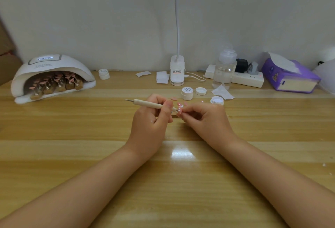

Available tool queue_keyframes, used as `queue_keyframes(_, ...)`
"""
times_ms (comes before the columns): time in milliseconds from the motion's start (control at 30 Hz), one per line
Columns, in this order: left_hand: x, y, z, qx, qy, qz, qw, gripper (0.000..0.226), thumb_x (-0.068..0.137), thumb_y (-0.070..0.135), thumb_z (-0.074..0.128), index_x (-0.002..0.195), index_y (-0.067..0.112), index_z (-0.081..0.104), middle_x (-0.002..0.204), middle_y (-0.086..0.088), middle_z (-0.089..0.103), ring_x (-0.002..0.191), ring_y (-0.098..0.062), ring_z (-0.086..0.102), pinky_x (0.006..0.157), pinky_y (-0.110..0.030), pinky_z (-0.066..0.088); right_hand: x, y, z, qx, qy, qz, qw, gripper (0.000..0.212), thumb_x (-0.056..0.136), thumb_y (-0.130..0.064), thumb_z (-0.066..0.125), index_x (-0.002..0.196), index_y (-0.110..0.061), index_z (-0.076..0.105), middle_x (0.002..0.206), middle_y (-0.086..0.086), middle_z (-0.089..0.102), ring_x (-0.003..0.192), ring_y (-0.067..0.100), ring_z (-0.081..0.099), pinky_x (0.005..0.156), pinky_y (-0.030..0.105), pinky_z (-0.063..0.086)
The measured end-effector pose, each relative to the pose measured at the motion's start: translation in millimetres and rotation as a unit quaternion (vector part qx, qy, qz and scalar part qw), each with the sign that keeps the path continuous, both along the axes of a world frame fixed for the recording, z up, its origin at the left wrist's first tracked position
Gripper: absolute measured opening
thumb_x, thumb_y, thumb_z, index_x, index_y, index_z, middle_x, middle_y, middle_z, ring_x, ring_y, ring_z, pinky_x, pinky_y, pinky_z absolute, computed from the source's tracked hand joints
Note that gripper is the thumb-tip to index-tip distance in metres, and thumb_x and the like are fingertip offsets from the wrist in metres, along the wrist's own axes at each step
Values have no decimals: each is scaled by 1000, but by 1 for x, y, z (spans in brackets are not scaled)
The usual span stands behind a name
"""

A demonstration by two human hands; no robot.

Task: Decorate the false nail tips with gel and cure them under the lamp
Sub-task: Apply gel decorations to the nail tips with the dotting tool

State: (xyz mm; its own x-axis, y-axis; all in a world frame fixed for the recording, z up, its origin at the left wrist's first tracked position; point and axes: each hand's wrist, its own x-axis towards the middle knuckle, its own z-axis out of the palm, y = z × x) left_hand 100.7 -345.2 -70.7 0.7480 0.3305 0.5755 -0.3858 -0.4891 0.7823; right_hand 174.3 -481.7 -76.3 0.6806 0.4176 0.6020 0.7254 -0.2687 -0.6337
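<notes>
A wooden bench (72, 155) runs the full width of the view against a pale wall. At its back left corner sits a white curing lamp (52, 77), its display lit, with rows of pink nail tips on stands (56, 82) inside its opening. At the back right corner lies a purple tissue box (290, 77), and beside it a white power strip (248, 80) along the back edge. A clear pump bottle (224, 68) stands in front of the strip, and a white clip-on desk lamp (177, 71) stands at the middle of the back edge.

Both forearms reach in from the near edge to the bench's middle. The left hand (150, 120) has its fingers curled round a wooden dotting tool (148, 103), whose tip meets the false nail tip (179, 109) pinched in the fingertips of the right hand (204, 117).

Just behind the hands are a closed white gel jar (187, 93), a loose lid (201, 91), an open gel jar (217, 100) and one loose pink nail tip (174, 98).
</notes>
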Motion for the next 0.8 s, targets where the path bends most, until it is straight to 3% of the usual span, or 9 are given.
queue_keyframes(367, -1, 0, 1, -2, 3, 2, 1000, 18, 91, 32, 49, 76, 24, 55, 59, 9, 60, 56, -6, 55, 57, -25, 44, 0, 0, 0, 0, -2, 0, 1000, 10, 77, -8, 75, 86, -14, 76, 74, -16, 66, 68, -9, 60, 68, 8, 47)
queue_keyframes(533, -2, 0, 2, -6, -10, 7, 1000, 20, 92, 32, 48, 75, 24, 55, 64, 3, 62, 59, -16, 57, 58, -25, 44, 1, -1, 0, -1, -3, -3, 1000, 10, 77, -8, 75, 86, -13, 76, 75, -16, 65, 68, -12, 59, 68, 8, 46)
queue_keyframes(800, -4, -1, 8, -23, -41, 7, 999, 17, 93, 28, 49, 76, 26, 54, 61, 9, 62, 58, -1, 56, 58, -11, 42, 2, 0, -1, -4, -6, -3, 1000, 11, 77, -8, 75, 86, -14, 76, 74, -18, 64, 67, -13, 59, 68, 5, 44)
